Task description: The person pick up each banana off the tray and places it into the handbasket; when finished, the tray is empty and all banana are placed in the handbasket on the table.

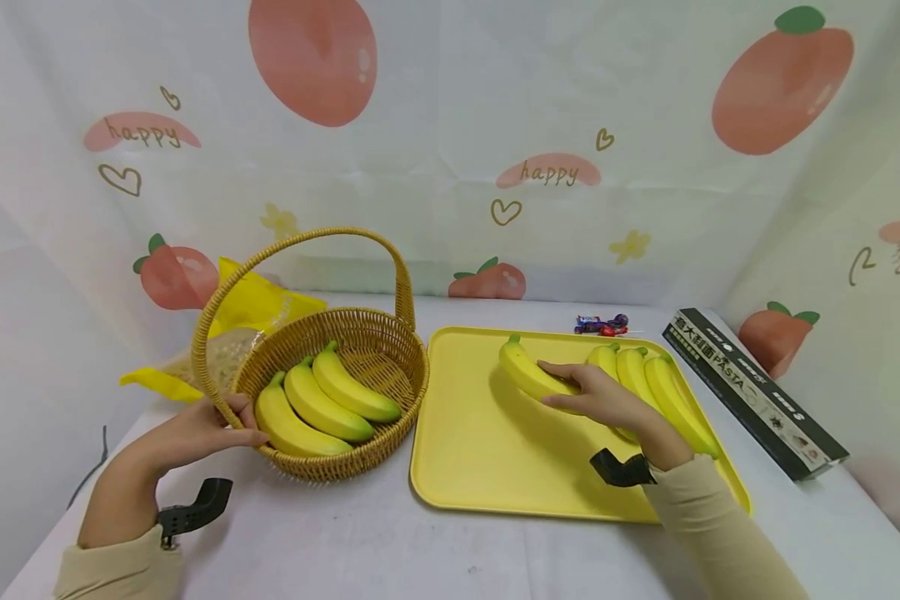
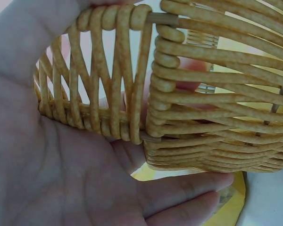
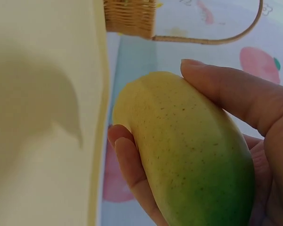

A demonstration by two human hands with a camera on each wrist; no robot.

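Note:
A banana is gripped between the thumb and fingers of my right hand, held above the yellow tray. Its green-tinged end fills the lower part of the right wrist view. Several more bananas lie side by side at the tray's right, partly hidden by that hand. To the left stands a wicker basket with a tall arched handle. Inside it are three bananas. My left hand holds the basket at the left foot of its handle; the woven handle lies across the palm in the left wrist view.
Behind the basket leans a yellow bag with a see-through part. Small wrapped candies lie past the tray's far edge. A long black pasta box lies along the tray's right side. A printed cloth hangs behind the white table.

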